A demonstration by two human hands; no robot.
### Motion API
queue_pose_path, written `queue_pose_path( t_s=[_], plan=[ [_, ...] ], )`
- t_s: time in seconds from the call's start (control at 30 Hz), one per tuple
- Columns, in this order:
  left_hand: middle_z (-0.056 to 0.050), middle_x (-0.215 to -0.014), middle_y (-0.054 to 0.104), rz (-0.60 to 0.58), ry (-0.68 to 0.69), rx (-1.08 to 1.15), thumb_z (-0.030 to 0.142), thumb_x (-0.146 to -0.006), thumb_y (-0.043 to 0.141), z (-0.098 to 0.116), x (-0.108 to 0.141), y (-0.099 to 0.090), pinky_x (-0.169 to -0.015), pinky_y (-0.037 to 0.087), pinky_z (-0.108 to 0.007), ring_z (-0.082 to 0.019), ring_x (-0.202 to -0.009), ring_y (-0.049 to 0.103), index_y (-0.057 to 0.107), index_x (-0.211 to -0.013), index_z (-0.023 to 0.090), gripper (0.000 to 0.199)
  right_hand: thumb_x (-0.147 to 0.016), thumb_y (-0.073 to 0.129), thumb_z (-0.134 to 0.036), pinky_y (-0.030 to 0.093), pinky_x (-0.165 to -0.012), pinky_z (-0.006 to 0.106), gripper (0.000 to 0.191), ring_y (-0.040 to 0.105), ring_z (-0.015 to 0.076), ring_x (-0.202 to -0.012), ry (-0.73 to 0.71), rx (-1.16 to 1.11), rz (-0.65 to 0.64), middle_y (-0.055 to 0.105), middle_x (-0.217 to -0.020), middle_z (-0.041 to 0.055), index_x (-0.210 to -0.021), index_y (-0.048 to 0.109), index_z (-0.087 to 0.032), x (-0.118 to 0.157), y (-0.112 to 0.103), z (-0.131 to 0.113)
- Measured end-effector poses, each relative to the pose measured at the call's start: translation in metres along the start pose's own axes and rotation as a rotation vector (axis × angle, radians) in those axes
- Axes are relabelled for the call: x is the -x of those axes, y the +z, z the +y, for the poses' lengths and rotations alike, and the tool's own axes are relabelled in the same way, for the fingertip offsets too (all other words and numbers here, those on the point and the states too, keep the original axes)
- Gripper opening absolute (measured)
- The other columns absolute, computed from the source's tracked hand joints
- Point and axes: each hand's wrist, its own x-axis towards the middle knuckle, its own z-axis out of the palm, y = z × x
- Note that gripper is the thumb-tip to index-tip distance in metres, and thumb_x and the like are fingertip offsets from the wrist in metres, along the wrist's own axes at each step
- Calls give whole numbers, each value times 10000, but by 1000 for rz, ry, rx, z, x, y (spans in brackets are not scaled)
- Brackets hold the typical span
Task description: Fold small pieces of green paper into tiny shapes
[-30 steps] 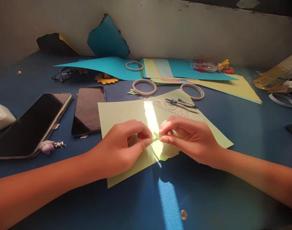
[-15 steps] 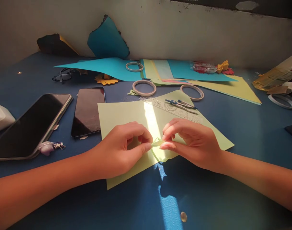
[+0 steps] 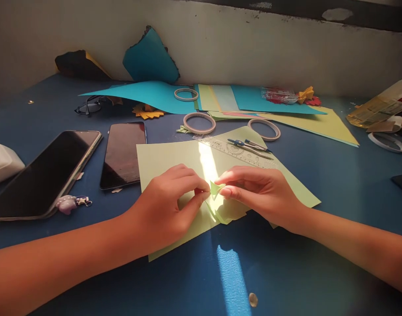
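Between both hands, a small folded piece of light green paper (image 3: 215, 189) is held in a strip of sunlight. My left hand (image 3: 174, 204) pinches its left side with thumb and fingertips. From the other side, my right hand (image 3: 262, 188) grips the right edge between thumb and index finger. Beneath them lies a large light green sheet (image 3: 168, 160), with further green paper at its front edge, partly hidden. A clear plastic ruler (image 3: 235, 149) rests on the sheet's far part, and a compass (image 3: 248, 145) lies across it.
Two phones (image 3: 45, 175) (image 3: 123, 153) and a white case (image 3: 5, 164) lie left. Behind the sheet are tape rolls (image 3: 199, 123) (image 3: 264, 130), blue paper (image 3: 138, 94) and yellow-green paper (image 3: 319, 127). A bottle (image 3: 378, 105) lies far right; a small round object (image 3: 253, 299) sits in front.
The folded paper has turned from lying flat to a more upright, pointed shape. My right fingers have shifted their hold and spread slightly. The view has tilted a little.
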Motion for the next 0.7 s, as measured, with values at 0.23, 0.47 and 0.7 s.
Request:
queue_pose_path(
  t_s=[0.23, 0.47, 0.7],
  plan=[
    [-8, -683, 578, 7, 36, -49, 88, -822, 491, 1, 1, 0, -622, 422, -229, -125, -689, 501, 614, -765, 154, 151, -750, 660, -272, 430, -522, 245, 94, 526, 108, -586, -33, -10, 8, 627, -665, 2, -792, 690, -192, 0, 0, 1],
    [-28, -686, 594, 8, 62, -82, 80, -828, 488, 2, 1, 1, -630, 427, -261, -142, -687, 482, 615, -769, 140, 152, -772, 637, -257, 456, -563, 268, 67, 558, 121, -629, -88, -27, -11, 623, -688, 1, -799, 671, -205, 2, 0, 3],
    [-50, -694, 600, -12, 82, -81, 73, -827, 490, 1, 0, 3, -632, 426, -276, -151, -692, 476, 623, -779, 110, 146, -779, 630, -237, 438, -563, 268, 76, 548, 122, -650, -83, -31, -35, 617, -717, 7, -835, 664, -198, 1, 0, 2]
  ],
)
